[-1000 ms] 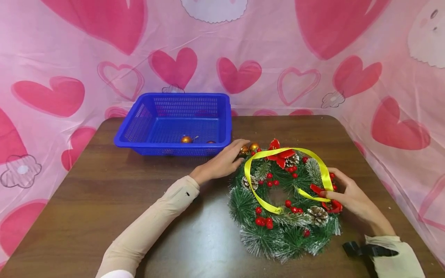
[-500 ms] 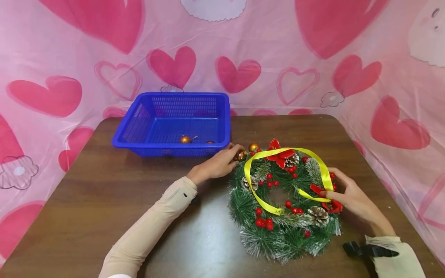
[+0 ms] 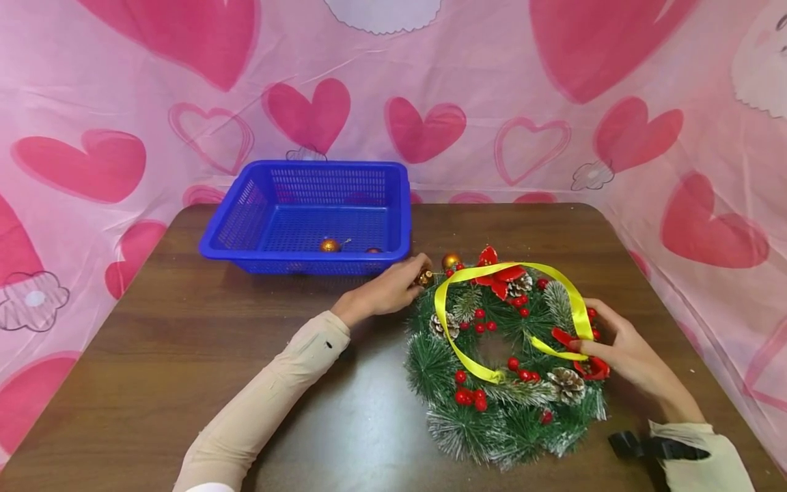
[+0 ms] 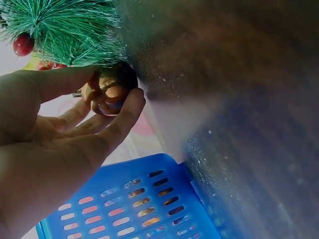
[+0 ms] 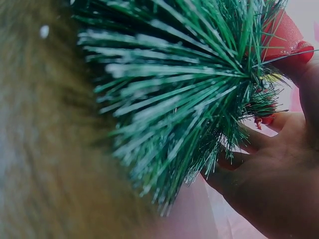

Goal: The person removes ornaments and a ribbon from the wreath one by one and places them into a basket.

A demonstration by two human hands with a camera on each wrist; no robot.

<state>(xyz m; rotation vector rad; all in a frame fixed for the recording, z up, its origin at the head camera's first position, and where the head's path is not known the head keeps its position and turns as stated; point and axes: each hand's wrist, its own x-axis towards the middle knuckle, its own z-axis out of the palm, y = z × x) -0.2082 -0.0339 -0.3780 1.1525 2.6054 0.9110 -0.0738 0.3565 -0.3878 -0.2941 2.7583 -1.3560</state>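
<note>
Now bauble (image 4: pixel 113 91) in left fingers (image 4: pixel 128 106), farther from second bauble (image 3: pixel 451 262).

Beneath the fingers (image 3: pixel 419 264) spreads a brown wood-grain table (image 3: pixel 246 328) with rounded far corners, a pale glare (image 3: pixel 369 424) lying on its top nearer the camera than the fingers. Beyond them and off to either side is a creased pink cloth (image 3: pixel 369 75), printed with darker hearts (image 3: pixel 307 113), some only outlined, and sketched flowers (image 3: pixel 33 301).
</note>
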